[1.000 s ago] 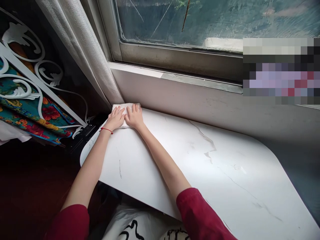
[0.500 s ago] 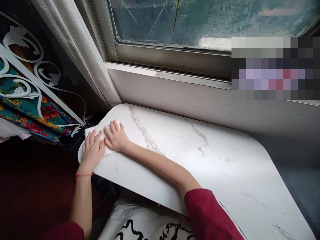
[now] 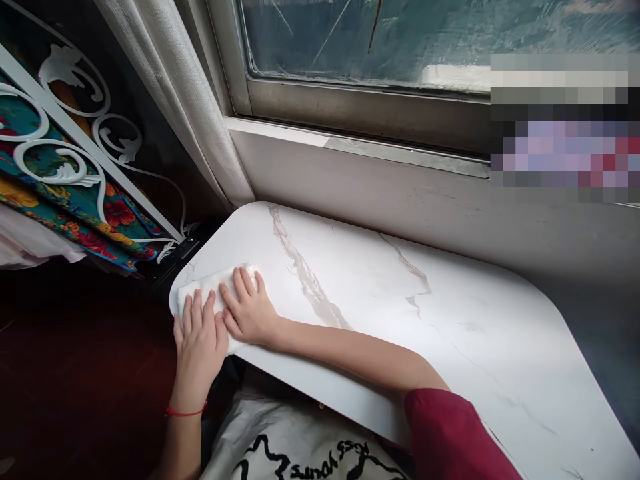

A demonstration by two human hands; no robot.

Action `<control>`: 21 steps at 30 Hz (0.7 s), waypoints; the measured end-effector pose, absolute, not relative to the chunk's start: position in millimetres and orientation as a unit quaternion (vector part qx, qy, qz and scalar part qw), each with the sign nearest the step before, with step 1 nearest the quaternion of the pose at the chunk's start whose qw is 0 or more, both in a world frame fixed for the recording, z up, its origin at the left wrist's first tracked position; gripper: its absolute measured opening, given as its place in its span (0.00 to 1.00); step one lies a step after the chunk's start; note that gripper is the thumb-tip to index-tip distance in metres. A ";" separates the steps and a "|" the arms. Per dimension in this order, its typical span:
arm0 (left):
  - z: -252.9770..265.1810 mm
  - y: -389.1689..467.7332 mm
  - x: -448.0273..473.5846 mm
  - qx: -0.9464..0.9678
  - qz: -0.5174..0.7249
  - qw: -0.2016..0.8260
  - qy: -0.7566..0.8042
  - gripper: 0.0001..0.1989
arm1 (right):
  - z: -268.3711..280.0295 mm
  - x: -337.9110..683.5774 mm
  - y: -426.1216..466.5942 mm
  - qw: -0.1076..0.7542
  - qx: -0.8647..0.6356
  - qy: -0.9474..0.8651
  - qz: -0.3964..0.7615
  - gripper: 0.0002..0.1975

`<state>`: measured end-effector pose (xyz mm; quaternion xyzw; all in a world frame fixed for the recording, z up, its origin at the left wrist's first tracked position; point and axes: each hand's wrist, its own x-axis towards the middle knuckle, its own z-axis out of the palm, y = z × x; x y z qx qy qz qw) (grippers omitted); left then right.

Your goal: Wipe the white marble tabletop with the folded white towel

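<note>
A white cloth (image 3: pixel 200 285) lies spread near the left end of a white marble-patterned tabletop (image 3: pixel 380 293). My left hand (image 3: pixel 200 340), a red string round its wrist, rests flat on the cloth's left part with fingers stretched. Beside it, nearly touching, my right hand (image 3: pixel 253 310) presses down on the cloth's right part, fingers spread. Both hands are open, palms down, and neither is wrapped round the cloth. Part of the cloth is hidden under them.
Behind the table run a wall and a window (image 3: pixel 370 40) with a sill. A pale curtain (image 3: pixel 175 93) hangs at the back left. White scrolled metalwork (image 3: pixel 95 150) and floral fabric (image 3: pixel 120 213) stand at the left. A blurred patch covers the upper right.
Both hands and the cloth have slid towards me, from the table's back left to its front left edge. The view has shifted slightly.
</note>
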<state>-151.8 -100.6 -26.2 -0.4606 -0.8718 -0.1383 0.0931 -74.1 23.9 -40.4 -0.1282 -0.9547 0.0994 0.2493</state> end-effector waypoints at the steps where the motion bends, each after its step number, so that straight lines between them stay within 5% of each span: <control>1: -27.1 -100.5 -150.2 -0.455 -0.143 0.096 -0.873 0.27 | -39.2 -73.7 24.7 0.244 -0.123 -0.957 0.096 0.30; 8: -28.2 -65.4 -155.1 -0.466 -0.135 0.117 -0.867 0.28 | -35.2 -81.0 59.2 0.225 -0.128 -0.962 0.082 0.29; 21: -20.6 126.0 -168.2 -0.616 -0.066 0.079 -0.781 0.29 | -38.8 -57.7 196.4 0.185 -0.352 -0.917 0.037 0.26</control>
